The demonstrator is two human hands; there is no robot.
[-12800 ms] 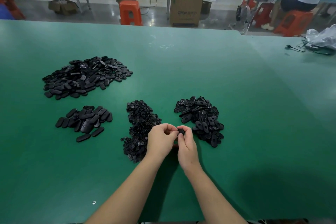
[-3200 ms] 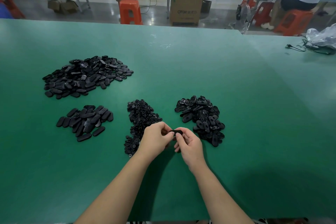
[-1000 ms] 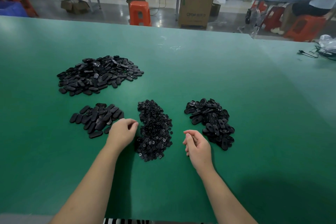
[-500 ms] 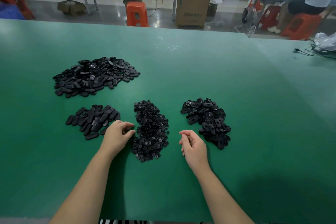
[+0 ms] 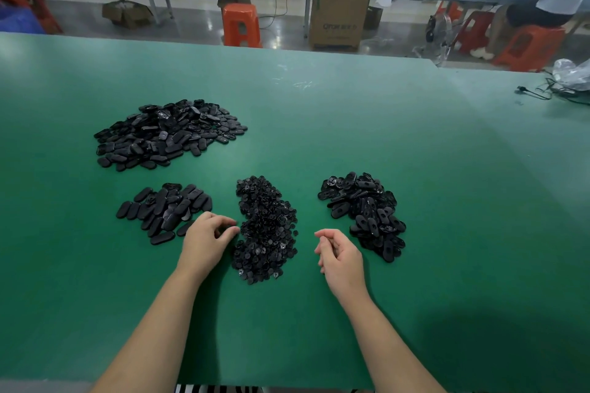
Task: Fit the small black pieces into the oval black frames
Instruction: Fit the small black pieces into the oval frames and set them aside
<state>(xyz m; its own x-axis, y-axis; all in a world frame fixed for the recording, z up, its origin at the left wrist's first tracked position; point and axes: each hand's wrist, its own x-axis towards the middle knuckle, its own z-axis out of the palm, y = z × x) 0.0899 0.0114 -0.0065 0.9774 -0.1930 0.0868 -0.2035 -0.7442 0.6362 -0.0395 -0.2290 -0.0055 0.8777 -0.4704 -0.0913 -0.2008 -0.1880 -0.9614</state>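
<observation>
A heap of small round black pieces (image 5: 266, 226) lies in the middle of the green table (image 5: 319, 124). To its right is a pile of oval black frames (image 5: 364, 212) with holes. My left hand (image 5: 207, 241) rests at the heap's left edge, fingers curled, fingertips touching the small pieces. Whether it pinches one is hidden. My right hand (image 5: 340, 254) hovers between the heap and the frame pile, fingers loosely curled, with nothing visible in it.
A small pile of closed black ovals (image 5: 162, 210) lies just left of my left hand. A larger pile of ovals (image 5: 166, 134) lies further back left. Cables and a plastic bag (image 5: 571, 76) sit at the far right. Stools and a seated person are beyond the table.
My left hand has slid right from the small oval pile to the edge of the small-piece heap. My right hand has barely moved.
</observation>
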